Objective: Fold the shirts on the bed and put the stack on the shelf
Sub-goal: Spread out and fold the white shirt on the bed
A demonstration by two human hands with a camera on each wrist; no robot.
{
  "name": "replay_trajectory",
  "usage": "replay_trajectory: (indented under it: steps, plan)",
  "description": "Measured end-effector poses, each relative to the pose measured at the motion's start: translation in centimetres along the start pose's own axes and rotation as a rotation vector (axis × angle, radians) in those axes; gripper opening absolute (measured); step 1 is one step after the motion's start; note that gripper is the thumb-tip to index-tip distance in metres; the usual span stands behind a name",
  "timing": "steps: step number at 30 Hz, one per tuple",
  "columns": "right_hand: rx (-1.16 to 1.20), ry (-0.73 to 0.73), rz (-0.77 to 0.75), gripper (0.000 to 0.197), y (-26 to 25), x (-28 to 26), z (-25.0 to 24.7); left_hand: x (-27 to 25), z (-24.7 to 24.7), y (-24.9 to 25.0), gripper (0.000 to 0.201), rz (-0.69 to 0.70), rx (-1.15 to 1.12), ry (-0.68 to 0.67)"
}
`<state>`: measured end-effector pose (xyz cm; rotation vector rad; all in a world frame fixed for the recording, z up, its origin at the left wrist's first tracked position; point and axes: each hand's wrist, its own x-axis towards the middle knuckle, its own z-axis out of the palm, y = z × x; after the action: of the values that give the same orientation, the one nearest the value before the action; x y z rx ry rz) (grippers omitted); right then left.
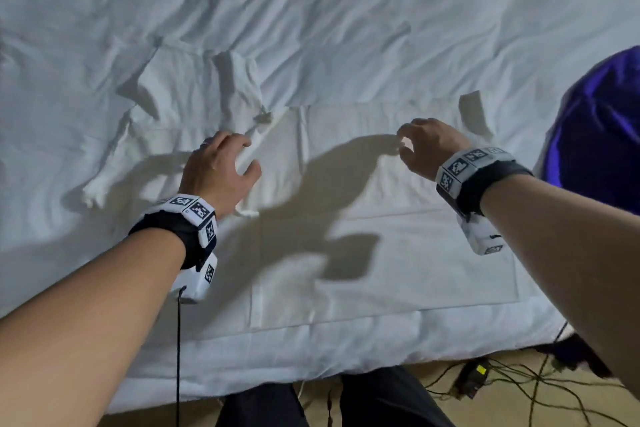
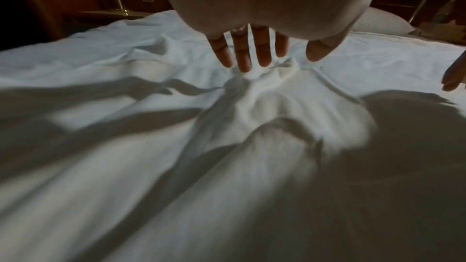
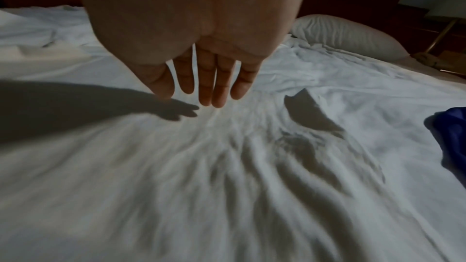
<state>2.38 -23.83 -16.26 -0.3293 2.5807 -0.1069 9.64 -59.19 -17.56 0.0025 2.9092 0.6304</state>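
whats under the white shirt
The white shirt lies spread on the bed sheet, which shows all around it. Whatever is directly beneath the shirt is covered, so only the sheet can be assumed there.

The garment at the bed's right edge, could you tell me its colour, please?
Deep blue-purple garment, shown best in the head view.

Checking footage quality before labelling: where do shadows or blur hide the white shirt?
Head view: arm shadows fall across the white shirt between left hand and right hand. Left wrist view: near cloth smeared, heavily shadowed. Right wrist view: foreground blurred; blue garment dim at the edge.
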Motion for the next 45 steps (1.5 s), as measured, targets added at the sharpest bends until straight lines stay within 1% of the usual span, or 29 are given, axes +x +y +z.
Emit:
replay_trajectory:
  steps: [3,6,9,11,14,16,18,20,24,26,31,33,36,38,39,42,45]
  plan:
    - [0.026,0.014,0.019,0.042,2.4,1.9,-0.8,3.1,0.7,1.7,0.047,0.036,0.024,-0.033]
    - [0.052,0.024,0.045,0.054,4.5,3.7,-0.7,5.6,1.7,2.4,0.058,0.084,0.101,-0.082]
    - [0.069,0.011,0.037,0.059,6.4,5.1,-0.1,7.1,2.6,2.3,0.067,0.028,0.205,-0.144]
    - [0.038,0.031,0.062,0.054,7.3,5.6,0.2,7.3,3.1,1.8,0.062,0.008,0.267,-0.136]
    - [-0.004,0.079,0.101,0.041,8.1,6.0,0.3,7.4,3.0,1.0,0.045,-0.007,0.318,-0.076]
    - [-0.006,0.070,0.142,0.036,8.4,6.3,0.1,7.5,2.5,0.4,0.037,-0.028,0.352,-0.055]
    - [-0.012,0.059,0.165,0.032,8.6,6.3,-0.2,7.3,1.6,0.2,0.031,-0.050,0.381,-0.027]
    - [-0.022,0.087,0.164,0.027,8.6,5.8,-0.4,6.9,0.6,0.5,0.029,-0.060,0.393,0.022]
    - [-0.024,0.136,0.188,0.025,8.8,3.8,-1.0,5.7,-1.0,1.4,0.015,-0.071,0.391,0.097]
    - [-0.005,0.191,0.200,0.024,9.2,2.3,-1.1,4.7,-1.4,1.7,0.010,-0.066,0.399,0.134]
    - [-0.002,0.320,0.212,0.017,10.0,-2.8,-0.2,1.5,-2.2,2.1,0.010,-0.043,0.444,0.175]
    - [0.007,0.378,0.241,0.020,9.8,-5.3,0.4,-0.2,-2.6,2.2,0.009,-0.027,0.483,0.179]
    - [0.021,0.421,0.272,0.026,9.4,-9.0,2.5,-3.4,-2.5,2.3,0.008,0.015,0.519,0.175]
    - [0.017,0.407,0.279,0.022,9.0,-10.9,4.3,-5.8,-2.2,2.0,0.009,0.053,0.530,0.175]
    - [0.017,0.383,0.285,0.019,8.9,-11.7,5.2,-6.8,-2.0,1.7,0.013,0.068,0.540,0.164]
    - [0.026,0.312,0.309,0.014,8.2,-13.8,7.6,-9.4,-0.9,0.8,0.024,0.129,0.597,0.074]
    - [0.020,0.280,0.354,0.014,8.1,-14.9,9.0,-10.9,0.3,0.0,0.021,0.201,0.641,-0.006]
